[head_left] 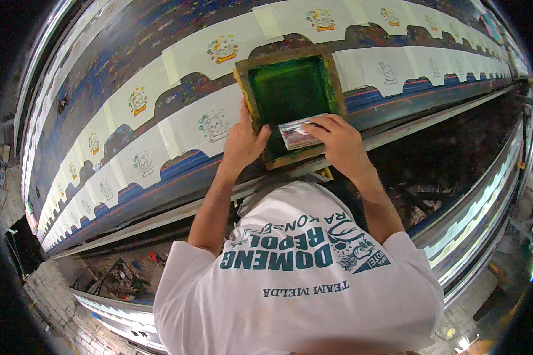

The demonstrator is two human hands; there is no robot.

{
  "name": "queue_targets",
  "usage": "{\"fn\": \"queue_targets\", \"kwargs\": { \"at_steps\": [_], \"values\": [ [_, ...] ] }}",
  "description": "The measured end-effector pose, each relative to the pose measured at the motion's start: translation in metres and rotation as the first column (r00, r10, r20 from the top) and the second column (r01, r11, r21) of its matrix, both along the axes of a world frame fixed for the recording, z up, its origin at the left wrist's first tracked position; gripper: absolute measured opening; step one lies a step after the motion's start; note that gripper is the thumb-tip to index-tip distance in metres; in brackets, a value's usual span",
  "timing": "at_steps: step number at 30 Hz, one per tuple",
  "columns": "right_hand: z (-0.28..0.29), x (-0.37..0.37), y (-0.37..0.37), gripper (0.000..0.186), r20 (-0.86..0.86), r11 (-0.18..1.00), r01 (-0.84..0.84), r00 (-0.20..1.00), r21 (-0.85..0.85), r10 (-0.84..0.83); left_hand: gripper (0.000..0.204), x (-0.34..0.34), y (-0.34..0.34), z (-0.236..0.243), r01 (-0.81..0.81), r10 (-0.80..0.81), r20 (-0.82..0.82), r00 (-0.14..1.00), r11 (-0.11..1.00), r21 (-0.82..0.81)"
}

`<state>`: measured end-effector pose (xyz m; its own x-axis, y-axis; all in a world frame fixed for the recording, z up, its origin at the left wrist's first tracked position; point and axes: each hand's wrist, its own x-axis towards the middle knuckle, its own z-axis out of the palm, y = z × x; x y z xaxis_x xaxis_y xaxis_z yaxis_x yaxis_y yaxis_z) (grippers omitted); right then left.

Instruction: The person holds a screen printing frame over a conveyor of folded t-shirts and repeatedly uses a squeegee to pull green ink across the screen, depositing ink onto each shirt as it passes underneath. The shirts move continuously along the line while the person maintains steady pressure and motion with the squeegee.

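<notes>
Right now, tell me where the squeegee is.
In the head view, the squeegee is inside the screen-printing frame, near its lower right corner, in the right hand.

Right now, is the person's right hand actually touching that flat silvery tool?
Touching. The head view shows the right hand with its fingers laid over the silvery tool, no gap between them.

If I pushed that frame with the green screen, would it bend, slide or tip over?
The screen-printing frame would probably stay stiff, since its sides look thick and straight. Its green screen might give a little, spanning the middle. The whole thing may slide rather than tip, because it lies flat.
</notes>
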<state>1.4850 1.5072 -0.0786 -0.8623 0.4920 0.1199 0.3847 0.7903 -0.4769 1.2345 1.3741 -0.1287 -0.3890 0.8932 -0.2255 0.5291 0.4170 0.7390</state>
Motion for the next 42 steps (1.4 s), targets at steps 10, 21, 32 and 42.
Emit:
{"fn": "queue_targets", "kwargs": {
  "at_steps": [10, 21, 32, 42],
  "values": [
    [-0.007, 0.041, 0.043, 0.052, 0.001, 0.999, -0.023, 1.000, -0.031, 0.023, 0.101, 0.040, 0.044, -0.001, -0.038, 0.038, -0.049, 0.998, 0.999, -0.007],
    [-0.001, 0.040, 0.045, 0.055, 0.014, 0.997, -0.035, 0.999, -0.067, 0.036, 0.099, 0.041, 0.045, 0.004, -0.060, 0.060, -0.007, 0.998, 0.996, -0.061],
    [-0.001, 0.041, 0.040, 0.053, 0.017, 0.999, -0.022, 1.000, -0.042, 0.023, 0.099, 0.037, 0.044, -0.004, -0.038, 0.037, 0.036, 0.999, 0.999, 0.016],
    [-0.006, -0.030, 0.123, 0.044, -0.048, 0.999, -0.036, 0.998, -0.001, 0.036, 0.103, 0.039, 0.043, -0.003, -0.026, 0.027, 0.034, 0.999, 0.999, -0.032]
  ]
}}
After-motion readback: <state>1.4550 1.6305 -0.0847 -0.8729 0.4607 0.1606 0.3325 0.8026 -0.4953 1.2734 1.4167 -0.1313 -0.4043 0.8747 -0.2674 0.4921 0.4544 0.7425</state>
